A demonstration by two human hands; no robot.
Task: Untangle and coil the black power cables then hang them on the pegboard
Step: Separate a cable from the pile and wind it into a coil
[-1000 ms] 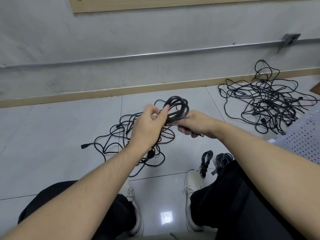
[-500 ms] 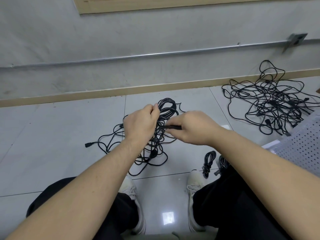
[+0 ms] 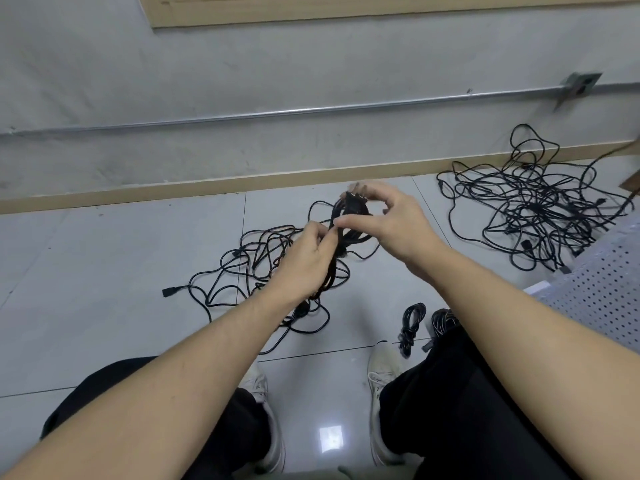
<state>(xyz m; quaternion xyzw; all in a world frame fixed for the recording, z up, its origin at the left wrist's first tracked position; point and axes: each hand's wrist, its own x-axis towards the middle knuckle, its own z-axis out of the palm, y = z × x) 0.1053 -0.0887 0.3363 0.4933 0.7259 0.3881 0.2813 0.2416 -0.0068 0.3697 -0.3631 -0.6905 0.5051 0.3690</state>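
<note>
A coiled black cable bundle (image 3: 346, 223) is held above the floor between both hands. My left hand (image 3: 308, 261) grips the bundle's lower part. My right hand (image 3: 391, 220) pinches the cable at the bundle's top, fingers curled around its end. Under the hands a loose tangle of black cable (image 3: 249, 268) lies on the tiles, with a plug end (image 3: 171, 291) at its left. A larger tangled cable pile (image 3: 540, 209) sits at the right by the wall. Two finished small coils (image 3: 412, 323) lie by my right foot. The white pegboard (image 3: 602, 292) lies at the right edge.
My legs in black trousers and white shoes (image 3: 381, 375) fill the lower view. A wall with a metal conduit (image 3: 311, 110) and a wooden skirting runs across the back. Grey floor tiles (image 3: 86, 271) spread to the left.
My right hand rose from the bundle's middle to its top, carrying the cable end up over the coil. My left hand stayed gripping the bundle, shifting slightly lower.
</note>
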